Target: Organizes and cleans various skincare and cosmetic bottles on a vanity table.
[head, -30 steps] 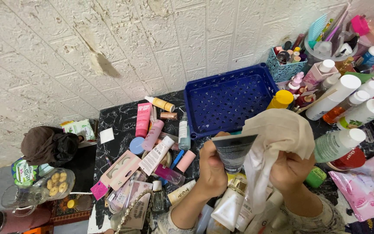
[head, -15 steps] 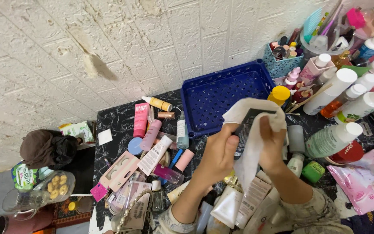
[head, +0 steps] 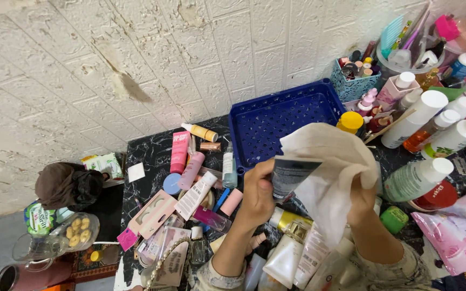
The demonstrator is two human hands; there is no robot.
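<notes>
At the far left a dark bundle of cloth [head: 67, 185] sits beside a glass jar of biscuits [head: 76, 230], just off the edge of the black marbled surface [head: 148, 153]. On that surface lies a scatter of cosmetics: a pink tube [head: 179, 151], a false-lash box [head: 151, 213], a small spray bottle [head: 228, 166]. Next comes the left hand [head: 257, 194], closed around a dark squeeze tube [head: 288, 175] held up in front of the empty blue perforated basket [head: 284, 121]. The right hand [head: 361, 200] is closed on a white cloth [head: 331, 170] that drapes over the tube's right side (its fingers are mostly hidden under the folds). The hanging cloth could, I judge, brush the upright bottles below the hands and tip them, since they stand packed together. Further right, white pump bottles [head: 413, 118] crowd against a pink wipes pack [head: 457, 229]. Behind everything runs a white embossed wall panel [head: 136, 59], scuffed and stained.
</notes>
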